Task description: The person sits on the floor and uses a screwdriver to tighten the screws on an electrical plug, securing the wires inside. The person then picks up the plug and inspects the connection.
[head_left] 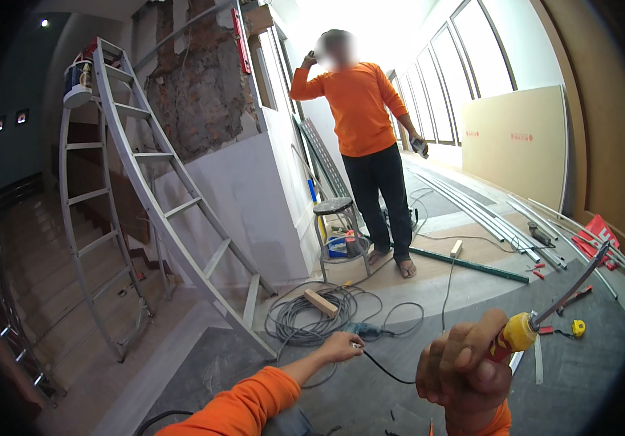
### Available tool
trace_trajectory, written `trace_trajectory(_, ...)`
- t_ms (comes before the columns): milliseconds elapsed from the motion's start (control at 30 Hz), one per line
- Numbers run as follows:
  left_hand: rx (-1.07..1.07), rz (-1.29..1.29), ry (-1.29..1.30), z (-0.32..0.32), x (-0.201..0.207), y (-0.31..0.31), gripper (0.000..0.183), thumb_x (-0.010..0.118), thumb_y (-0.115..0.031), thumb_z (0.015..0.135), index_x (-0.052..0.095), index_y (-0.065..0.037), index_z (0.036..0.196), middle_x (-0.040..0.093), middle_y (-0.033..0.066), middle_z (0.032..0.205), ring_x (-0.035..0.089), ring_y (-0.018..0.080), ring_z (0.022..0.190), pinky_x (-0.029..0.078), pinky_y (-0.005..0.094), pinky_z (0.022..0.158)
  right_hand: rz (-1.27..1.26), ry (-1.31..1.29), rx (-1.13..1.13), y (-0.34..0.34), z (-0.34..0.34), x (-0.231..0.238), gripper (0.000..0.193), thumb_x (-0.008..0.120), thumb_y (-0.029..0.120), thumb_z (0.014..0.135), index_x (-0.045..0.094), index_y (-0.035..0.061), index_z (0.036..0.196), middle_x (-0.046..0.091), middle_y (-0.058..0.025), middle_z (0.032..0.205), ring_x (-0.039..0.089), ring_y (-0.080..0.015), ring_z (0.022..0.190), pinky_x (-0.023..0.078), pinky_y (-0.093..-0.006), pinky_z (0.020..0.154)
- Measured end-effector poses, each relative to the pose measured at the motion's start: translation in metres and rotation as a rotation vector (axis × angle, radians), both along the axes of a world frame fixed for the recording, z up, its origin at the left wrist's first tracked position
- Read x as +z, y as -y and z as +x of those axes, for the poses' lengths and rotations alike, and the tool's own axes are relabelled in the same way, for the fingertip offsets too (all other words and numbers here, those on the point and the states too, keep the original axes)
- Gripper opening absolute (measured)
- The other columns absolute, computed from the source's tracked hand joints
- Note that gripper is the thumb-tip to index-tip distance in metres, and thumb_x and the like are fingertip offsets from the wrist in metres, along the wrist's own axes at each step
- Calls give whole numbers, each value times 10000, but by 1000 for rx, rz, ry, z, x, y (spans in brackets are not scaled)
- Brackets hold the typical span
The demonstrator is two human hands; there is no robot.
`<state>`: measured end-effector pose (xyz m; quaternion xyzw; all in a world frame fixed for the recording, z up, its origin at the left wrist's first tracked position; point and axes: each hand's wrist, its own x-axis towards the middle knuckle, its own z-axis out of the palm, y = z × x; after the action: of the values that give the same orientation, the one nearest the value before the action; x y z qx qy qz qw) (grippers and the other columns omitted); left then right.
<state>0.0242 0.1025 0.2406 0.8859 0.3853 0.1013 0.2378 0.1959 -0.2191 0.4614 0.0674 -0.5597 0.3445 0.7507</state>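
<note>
My left hand (341, 347) is closed, pinching the end of a thin black cable (386, 374) low over the dark floor. A small light bit shows at its fingertips, too small to name. The cable runs right and disappears behind my right hand (466, 363), which is raised nearer to me. Those fingers are wrapped round the yellow-and-red handle of a screwdriver (572, 291); its long grey shaft points up and to the right. Beyond my left hand lie a teal power tool (364, 329) and a coil of grey cable (290, 320) with a wooden block (321, 302) on it.
An aluminium stepladder (174, 185) holding a paint bucket (78, 81) stands left, beside stairs. A person in orange (359, 109) stands ahead, near a stool (333, 206). Metal profiles (479, 211), a green bar (472, 266) and a yellow tape measure (579, 328) lie right.
</note>
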Motion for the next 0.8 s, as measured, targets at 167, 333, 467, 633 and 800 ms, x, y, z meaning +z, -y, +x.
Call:
trace_trajectory(167, 4, -15, 2, -2, 0, 1, 401, 789, -314, 806, 775, -117, 1155, 763, 128, 1144, 712, 298, 1095, 541, 377, 968, 10, 10, 26, -4, 2, -2, 256, 691, 219, 983, 531, 20, 1001, 557, -94, 632, 527, -202, 441, 503, -365, 408)
trace_trajectory(333, -3, -25, -1, -1, 4, 3, 394, 784, -305, 802, 777, -110, 1144, 763, 131, 1145, 711, 299, 1092, 540, 379, 964, 16, 17, 31, -5, 1, -2, 255, 693, 215, 984, 532, 18, 1011, 565, -98, 642, 539, -206, 448, 511, -365, 414)
trace_trajectory(467, 0, -20, 6, -4, 1, 2, 393, 785, -312, 800, 778, -107, 1136, 762, 134, 1143, 711, 300, 1089, 542, 383, 960, 22, 21, 44, -7, 0, -3, 255, 696, 213, 983, 533, 20, 1015, 568, -99, 647, 540, -208, 448, 511, -362, 415)
trace_trajectory(633, 1, -12, 3, -1, 3, 3, 396, 787, -316, 798, 778, -108, 1135, 762, 133, 1139, 711, 300, 1087, 542, 386, 959, 13, 14, 41, -5, -1, -3, 257, 704, 211, 979, 535, 21, 1012, 570, -102, 647, 540, -212, 448, 509, -362, 415)
trace_trajectory(800, 15, -27, -3, 0, 9, 8, 396, 784, -311, 800, 778, -108, 1140, 760, 134, 1143, 706, 300, 1094, 538, 383, 965, -10, 30, 36, -3, 0, -3, 278, 721, 228, 968, 537, 23, 1005, 572, -104, 643, 546, -215, 450, 511, -361, 416)
